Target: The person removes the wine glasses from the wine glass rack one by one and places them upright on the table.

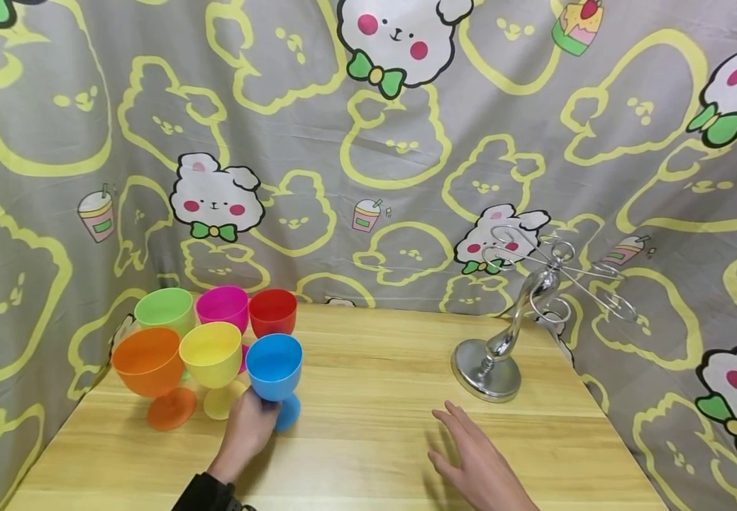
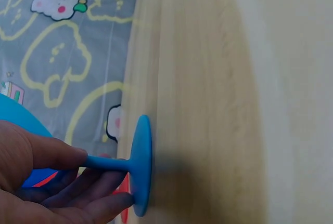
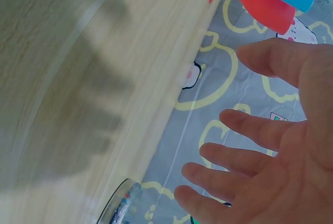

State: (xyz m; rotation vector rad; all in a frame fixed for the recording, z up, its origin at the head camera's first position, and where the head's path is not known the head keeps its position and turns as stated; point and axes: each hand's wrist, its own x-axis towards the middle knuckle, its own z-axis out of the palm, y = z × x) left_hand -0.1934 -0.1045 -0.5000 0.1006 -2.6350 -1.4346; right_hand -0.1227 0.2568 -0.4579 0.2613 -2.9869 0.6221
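Observation:
My left hand (image 1: 252, 424) pinches the stem of a blue plastic goblet (image 1: 274, 365) between thumb and fingers. In the left wrist view, its thin stem (image 2: 106, 163) and round foot (image 2: 141, 166) show beyond the fingertips. The goblet is upright; I cannot tell whether its foot touches the table. Close beside it stand a yellow goblet (image 1: 211, 355) and an orange goblet (image 1: 150, 362), with green (image 1: 165, 311), magenta (image 1: 223, 309) and red (image 1: 273, 312) ones behind. Over the table's right half my right hand (image 1: 475, 458) hovers with fingers spread, holding nothing.
A shiny metal stand (image 1: 515, 319) with several wire loops rises from a round base (image 1: 486, 370) at the back right. The wooden table (image 1: 368, 411) ends at a patterned grey curtain (image 1: 400, 213), which also hangs along both sides.

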